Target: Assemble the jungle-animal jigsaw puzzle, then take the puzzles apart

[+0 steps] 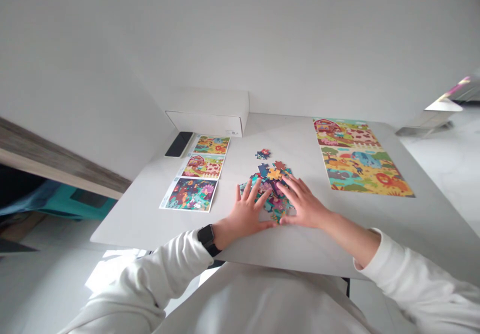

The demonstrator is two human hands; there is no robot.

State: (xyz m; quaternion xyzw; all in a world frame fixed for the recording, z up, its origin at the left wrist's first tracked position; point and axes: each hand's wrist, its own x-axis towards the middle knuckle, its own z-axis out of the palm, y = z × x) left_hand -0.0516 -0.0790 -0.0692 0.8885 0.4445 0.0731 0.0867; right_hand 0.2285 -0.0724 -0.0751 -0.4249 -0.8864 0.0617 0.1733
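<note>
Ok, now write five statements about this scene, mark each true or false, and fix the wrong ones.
1. The left hand and the right hand are both spread at the pile of puzzle pieces. True.
2. The watch is on the right wrist. False: the black watch is on the left wrist.
3. A small cluster of pieces lies apart, beyond the pile. True.
4. The phone lies on top of the box. False: the dark, phone-like object lies on the table, in front of the white box.
5. The red barn appears on both the left-hand sheet and the right-hand panel. True.
</note>
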